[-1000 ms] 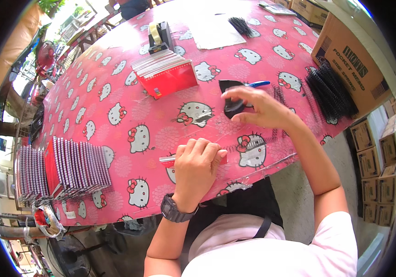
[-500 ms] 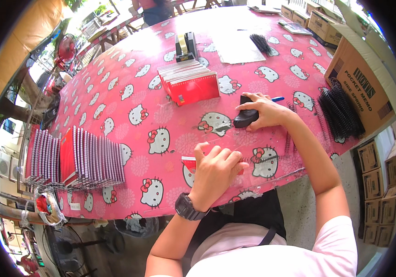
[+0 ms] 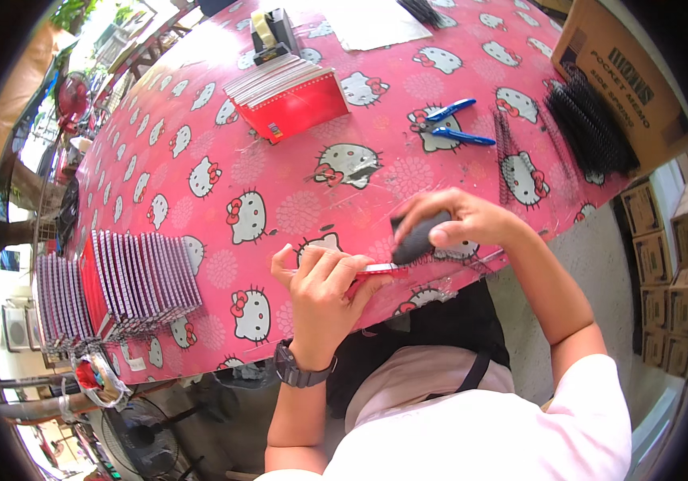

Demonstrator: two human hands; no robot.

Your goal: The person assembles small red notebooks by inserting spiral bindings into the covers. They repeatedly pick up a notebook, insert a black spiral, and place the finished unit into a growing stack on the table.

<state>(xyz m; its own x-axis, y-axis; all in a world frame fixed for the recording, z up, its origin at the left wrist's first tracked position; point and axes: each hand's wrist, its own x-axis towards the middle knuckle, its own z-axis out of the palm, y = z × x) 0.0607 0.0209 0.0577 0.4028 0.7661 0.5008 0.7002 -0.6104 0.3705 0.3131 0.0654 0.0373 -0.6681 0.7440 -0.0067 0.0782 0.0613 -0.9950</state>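
Note:
Near the front edge of the table, my left hand (image 3: 320, 284) is closed round a small red notebook (image 3: 389, 269), holding it flat. My right hand (image 3: 472, 220) grips a dark, rounded block-shaped tool (image 3: 424, 238) from above. Its lower end meets the notebook's right end, where a thin wire coil (image 3: 428, 258) shows partly beneath my right hand. Whether the coil sits in the notebook's holes is hidden. Blue-handled pliers (image 3: 462, 137) lie beyond my right hand, their handles spread.
A stack of red-covered pads (image 3: 300, 112) stands in front of a tape dispenser (image 3: 273, 36). Rows of coil-bound notebooks (image 3: 143, 276) fill the left side. Black coils (image 3: 592, 132) lie at the right beside a cardboard box (image 3: 640, 80). White paper (image 3: 372, 24) lies at the back.
My right hand has brought the dark tool nearer, up to the notebook's right end, leaving the pliers uncovered. My left hand still holds the notebook. The whole view has shifted.

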